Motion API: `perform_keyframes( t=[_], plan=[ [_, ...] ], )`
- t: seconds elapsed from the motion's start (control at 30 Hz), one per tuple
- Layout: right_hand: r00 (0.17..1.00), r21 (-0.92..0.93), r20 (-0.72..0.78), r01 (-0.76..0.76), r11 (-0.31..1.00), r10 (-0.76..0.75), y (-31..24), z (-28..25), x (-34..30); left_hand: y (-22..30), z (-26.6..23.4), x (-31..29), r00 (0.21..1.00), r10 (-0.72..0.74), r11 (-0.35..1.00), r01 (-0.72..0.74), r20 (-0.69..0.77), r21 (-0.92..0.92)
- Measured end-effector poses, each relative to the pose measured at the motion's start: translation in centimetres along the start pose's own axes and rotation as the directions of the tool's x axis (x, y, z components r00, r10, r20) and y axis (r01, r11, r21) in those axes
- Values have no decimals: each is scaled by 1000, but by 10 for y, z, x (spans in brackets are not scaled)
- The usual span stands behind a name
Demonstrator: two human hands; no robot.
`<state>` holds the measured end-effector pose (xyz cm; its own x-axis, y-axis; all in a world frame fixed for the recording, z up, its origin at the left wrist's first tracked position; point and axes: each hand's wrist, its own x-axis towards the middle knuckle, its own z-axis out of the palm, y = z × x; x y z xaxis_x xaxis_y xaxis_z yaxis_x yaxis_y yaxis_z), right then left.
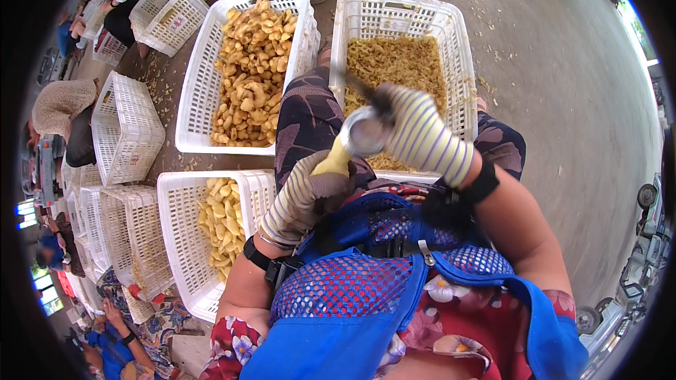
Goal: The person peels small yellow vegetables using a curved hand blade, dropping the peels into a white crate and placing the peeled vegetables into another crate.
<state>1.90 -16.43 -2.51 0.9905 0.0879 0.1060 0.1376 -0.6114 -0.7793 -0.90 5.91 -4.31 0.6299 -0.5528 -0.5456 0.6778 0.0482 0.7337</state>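
In my gloved left hand (310,190) is a pale yellow piece of peeled ginger (334,160), its upper end tilted toward my other hand. My right hand (426,134), in a striped glove, is closed on a dark-handled knife (380,102) whose blade is smeared by motion and points to the upper left. A round silvery metal piece (365,132) sits between the hands, against the ginger's top; how it is held is hidden. Beneath the hands, a white crate (461,63) between my legs contains brownish-yellow peelings (398,63).
Unpeeled ginger (253,77) fills a white crate (193,98) at the upper left. Peeled pieces (222,218) lie in another crate (183,239) beside my left arm. Stacked crates (127,225) and other people (67,109) are farther left. Parked vehicles (634,274) line the right edge.
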Motion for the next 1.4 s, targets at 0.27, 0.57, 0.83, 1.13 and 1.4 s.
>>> perform_keyframes(
  t=[0.27, 0.57, 0.83, 1.13, 1.4],
  plan=[
    [992, 158, -11, -121, 980, 124, -20, -17, -11, -3, 7, -1, 993, 102, 990, -95, 62, -107],
    [977, 271, -75, -171, 947, 198, -20, -39, -5, -6, 4, -3, 993, 105, 994, -103, 45, -47],
    [991, -114, -130, 8, 993, -22, 27, -6, 3, -4, 12, -5, 996, 78, 997, -77, 39, -27],
    [892, 464, 151, -444, 767, 425, -17, -31, -6, -10, -1, 0, 985, 115, 992, -107, 130, -63],
    [788, 439, 453, -605, 665, 417, -30, -10, -8, -1, 6, 2, 989, 130, 983, -138, 70, 125]
  ],
)
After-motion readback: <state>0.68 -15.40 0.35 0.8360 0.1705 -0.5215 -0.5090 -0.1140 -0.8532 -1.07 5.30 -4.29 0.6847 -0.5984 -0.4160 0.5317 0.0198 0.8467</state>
